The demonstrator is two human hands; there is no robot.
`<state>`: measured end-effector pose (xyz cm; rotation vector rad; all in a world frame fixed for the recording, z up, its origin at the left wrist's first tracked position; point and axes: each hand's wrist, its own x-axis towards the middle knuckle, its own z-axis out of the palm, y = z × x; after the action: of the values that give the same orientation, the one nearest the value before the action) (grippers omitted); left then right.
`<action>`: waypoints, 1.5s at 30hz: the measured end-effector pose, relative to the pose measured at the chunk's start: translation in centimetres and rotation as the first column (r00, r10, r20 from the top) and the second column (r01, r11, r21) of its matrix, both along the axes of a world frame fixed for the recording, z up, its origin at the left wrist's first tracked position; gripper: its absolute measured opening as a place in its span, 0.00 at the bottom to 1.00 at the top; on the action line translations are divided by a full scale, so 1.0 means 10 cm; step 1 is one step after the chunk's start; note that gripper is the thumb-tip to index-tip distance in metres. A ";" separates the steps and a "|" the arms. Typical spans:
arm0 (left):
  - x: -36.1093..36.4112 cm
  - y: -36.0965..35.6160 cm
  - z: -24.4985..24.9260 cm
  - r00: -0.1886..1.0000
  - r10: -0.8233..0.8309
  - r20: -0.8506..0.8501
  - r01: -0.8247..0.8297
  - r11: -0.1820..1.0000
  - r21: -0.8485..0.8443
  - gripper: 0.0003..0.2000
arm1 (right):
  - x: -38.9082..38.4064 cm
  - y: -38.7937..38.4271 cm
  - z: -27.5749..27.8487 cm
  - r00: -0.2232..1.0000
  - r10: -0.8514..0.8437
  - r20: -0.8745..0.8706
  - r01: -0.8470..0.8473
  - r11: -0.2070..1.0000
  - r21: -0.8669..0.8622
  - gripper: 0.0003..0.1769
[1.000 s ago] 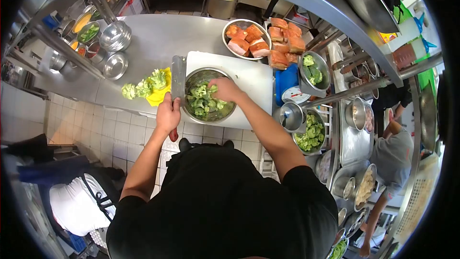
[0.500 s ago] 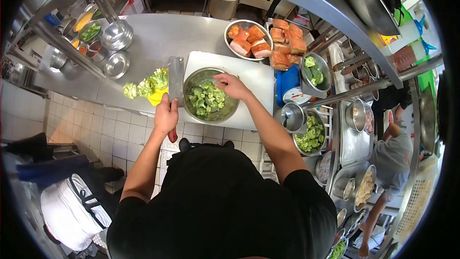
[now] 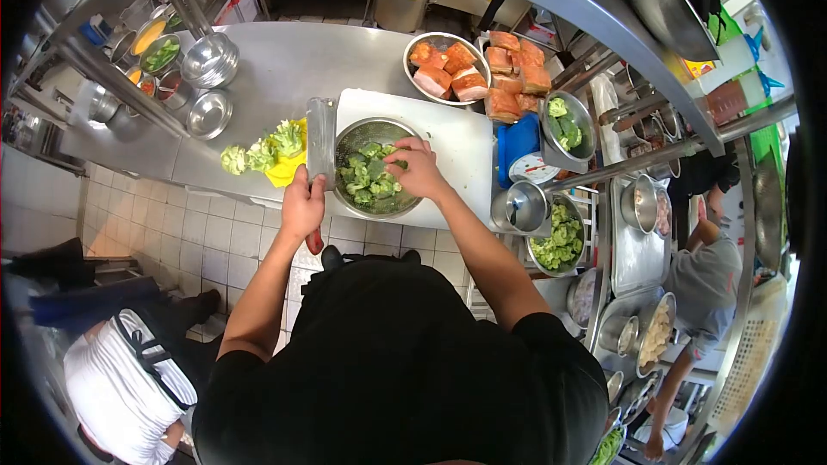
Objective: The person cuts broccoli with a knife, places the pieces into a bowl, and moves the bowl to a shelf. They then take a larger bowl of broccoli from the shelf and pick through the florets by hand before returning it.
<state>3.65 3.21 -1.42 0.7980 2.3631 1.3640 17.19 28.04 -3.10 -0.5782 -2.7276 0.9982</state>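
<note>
My left hand [image 3: 303, 205] is closed around a cleaver [image 3: 320, 142] with a reddish handle; its broad blade stands beside the colander. A perforated metal colander [image 3: 347, 136] holding broccoli florets [image 3: 366, 179] rests on the white cutting board [image 3: 457, 151]. Inside the colander's right side, my right hand [image 3: 422, 169] has its fingers bent around a broccoli floret, and the fingertips are partly hidden among the pieces. Left of the blade, broccoli stalks [image 3: 263, 153] lie on and beside something yellow [image 3: 289, 170] at the counter edge.
Pork chunks fill a metal bowl [image 3: 412, 77], with more pork pieces [image 3: 517, 69] behind. A scale [image 3: 532, 168] and bowls of broccoli [image 3: 560, 239] stand to the right. Empty metal bowls [image 3: 209, 114] sit left. One person in white [image 3: 129, 387] and another in grey [image 3: 706, 284] are nearby.
My right hand has moved down and deeper into the colander from near its upper rim. The colander and cleaver have shifted slightly. The person in white has leaned lower at left.
</note>
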 end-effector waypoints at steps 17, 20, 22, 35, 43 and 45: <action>-0.03 0.07 0.26 0.991 -0.007 0.135 -0.003 0.997 0.075 0.10 | 0.04 -0.29 0.14 0.999 0.006 0.040 -0.013 0.985 0.171 0.17; -0.01 0.10 0.23 0.995 -0.019 0.100 0.015 0.999 0.047 0.11 | -0.02 -0.31 -0.08 0.993 0.036 0.113 -0.082 0.895 0.439 0.16; -0.03 0.09 0.28 0.998 -0.014 0.067 0.012 0.999 0.035 0.11 | -0.05 -0.23 -0.02 0.996 -0.071 0.053 0.063 0.988 0.141 0.13; 0.03 0.02 0.17 0.956 -0.007 0.293 -0.028 0.993 0.116 0.07 | 0.85 0.51 0.96 0.787 -0.571 -0.234 0.206 0.600 -0.773 0.10; 0.10 0.13 0.32 0.960 -0.035 0.278 -0.004 0.990 0.138 0.05 | 1.94 1.69 1.74 0.575 -0.700 -0.422 0.510 0.711 -0.484 0.10; 0.12 0.17 0.34 0.961 -0.035 0.274 -0.002 0.991 0.134 0.05 | 2.17 1.90 1.85 0.575 -0.752 -0.322 0.651 0.659 -0.375 0.13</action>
<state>4.90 4.89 2.01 0.6128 2.0654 1.5296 38.84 47.04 15.41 -1.1825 -1.6998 1.0206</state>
